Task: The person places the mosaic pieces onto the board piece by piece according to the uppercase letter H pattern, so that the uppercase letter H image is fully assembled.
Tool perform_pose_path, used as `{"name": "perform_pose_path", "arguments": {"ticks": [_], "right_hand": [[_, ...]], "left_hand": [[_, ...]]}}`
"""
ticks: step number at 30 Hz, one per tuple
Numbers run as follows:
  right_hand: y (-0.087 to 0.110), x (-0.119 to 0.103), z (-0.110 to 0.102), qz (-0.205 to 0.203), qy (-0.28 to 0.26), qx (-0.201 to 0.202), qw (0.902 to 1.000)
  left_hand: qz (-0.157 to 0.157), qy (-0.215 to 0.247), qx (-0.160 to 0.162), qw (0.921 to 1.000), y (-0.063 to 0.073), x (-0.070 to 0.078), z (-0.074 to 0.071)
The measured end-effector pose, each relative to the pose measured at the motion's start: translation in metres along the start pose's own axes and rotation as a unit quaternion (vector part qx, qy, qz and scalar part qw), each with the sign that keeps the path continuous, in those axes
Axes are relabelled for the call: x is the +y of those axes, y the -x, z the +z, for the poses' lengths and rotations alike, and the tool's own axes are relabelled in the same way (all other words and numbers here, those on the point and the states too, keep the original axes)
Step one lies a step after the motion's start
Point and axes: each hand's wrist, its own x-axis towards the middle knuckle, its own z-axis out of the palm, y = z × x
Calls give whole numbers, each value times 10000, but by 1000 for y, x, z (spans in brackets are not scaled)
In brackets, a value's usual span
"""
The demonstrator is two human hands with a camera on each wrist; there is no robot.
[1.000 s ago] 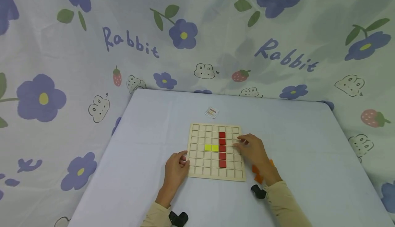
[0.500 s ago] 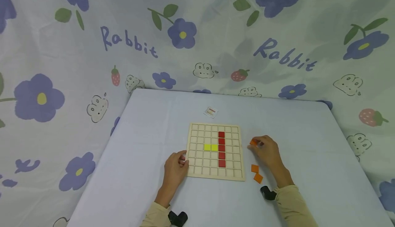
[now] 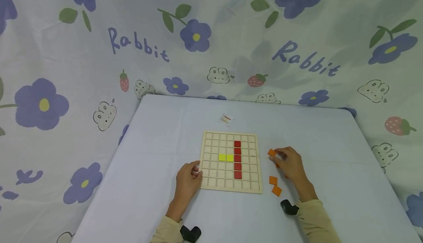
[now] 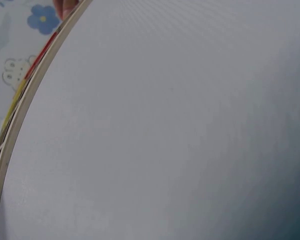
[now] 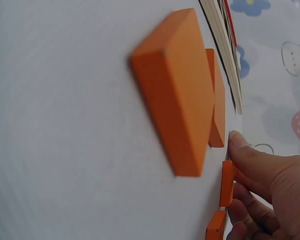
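Observation:
A square wooden grid board (image 3: 209, 178) lies on the table, holding a column of several red tiles (image 3: 237, 158) and two yellow tiles (image 3: 226, 158). My left hand (image 3: 187, 180) rests its thumb and index finger against the board's left edge, the two tips apart. To the right of the board, my right hand (image 3: 292, 164) pinches an orange tile (image 3: 272, 152) at its edge with thumb and index finger, low over the table. More orange tiles (image 3: 273, 180) lie nearer me; one is partly under the hand. The right wrist view shows several orange tiles (image 5: 180, 95) beside the thumb (image 5: 245, 150).
A small printed card (image 3: 226, 120) lies behind the board. The white table (image 3: 158, 136) meets a patterned curtain (image 3: 198, 66) at the back and sides. Black devices (image 3: 190, 234) sit at both wrists.
My right hand has moved right from the board's right edge to an orange tile, then drawn back slightly, uncovering more of it. The left hand and board stay put.

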Motion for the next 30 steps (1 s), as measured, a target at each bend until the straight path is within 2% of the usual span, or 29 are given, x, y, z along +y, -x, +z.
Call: {"name": "perform_pose_path", "arguments": {"ticks": [10,17,25,30], "right_hand": [[0,1,3,173,89,-12,9998],[1,-1,3,138,44,22,9999],[-1,-5,6,-107,-57,67,9999],[-1,-17,10,-221,-217,-3,9995]], "left_hand": [[-140,-30,-38,9999,1,-2,1],[-98,6,-36,9999,2,0,0],[-72,106,-1,9999,1,0,0],[-38,108,13,9999,0,-2,1]]}}
